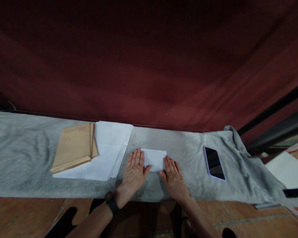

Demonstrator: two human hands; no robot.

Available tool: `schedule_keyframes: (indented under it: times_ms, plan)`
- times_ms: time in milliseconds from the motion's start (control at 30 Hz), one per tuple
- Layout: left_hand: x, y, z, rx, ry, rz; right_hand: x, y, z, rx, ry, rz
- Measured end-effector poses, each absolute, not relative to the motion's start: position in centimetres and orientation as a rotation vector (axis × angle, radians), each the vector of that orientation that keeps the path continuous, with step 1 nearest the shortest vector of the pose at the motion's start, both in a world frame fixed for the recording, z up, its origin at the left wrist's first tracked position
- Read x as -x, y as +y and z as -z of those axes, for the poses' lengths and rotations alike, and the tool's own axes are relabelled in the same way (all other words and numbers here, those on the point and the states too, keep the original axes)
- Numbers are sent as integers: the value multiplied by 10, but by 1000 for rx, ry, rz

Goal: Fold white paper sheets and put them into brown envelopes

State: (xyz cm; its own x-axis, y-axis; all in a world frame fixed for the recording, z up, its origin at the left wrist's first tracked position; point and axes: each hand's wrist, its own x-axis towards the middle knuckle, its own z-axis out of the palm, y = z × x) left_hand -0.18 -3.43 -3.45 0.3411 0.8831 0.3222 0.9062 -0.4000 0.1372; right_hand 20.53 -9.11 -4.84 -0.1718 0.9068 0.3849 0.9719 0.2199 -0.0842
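A small white folded paper (154,158) lies flat on the grey cloth in front of me. My left hand (135,168) rests palm down on its left edge, fingers stretched out and thumb on its near left corner. On the right edge, my right hand (173,175) also lies flat, fingers extended and thumb at the near right corner. Both hands press on the paper without gripping it. The paper's side edges are partly hidden under my fingers.
Left of my hands, brown envelopes (74,142) lie on a stack of white sheets (109,148). A phone (215,162) in a light purple case lies to the right. Grey cloth (188,145) covers the narrow table, with a dark red surface (149,82) behind it.
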Motion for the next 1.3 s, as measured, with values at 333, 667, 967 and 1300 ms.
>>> schedule_keyframes:
  times_ms: [333,667,967,1300]
  plan:
    - [-10,-56,33,2812,-1358,498,-212,-91,51,1716,-2145,216]
    - [-7,-60,25,2895,-1289,479,-220,-92,51,1688,-2188,176]
    - [-6,-61,19,2983,-1232,363,-207,-82,40,1691,-2178,61]
    - [1,-61,29,2879,-1269,398,-200,-81,43,1675,-2221,135]
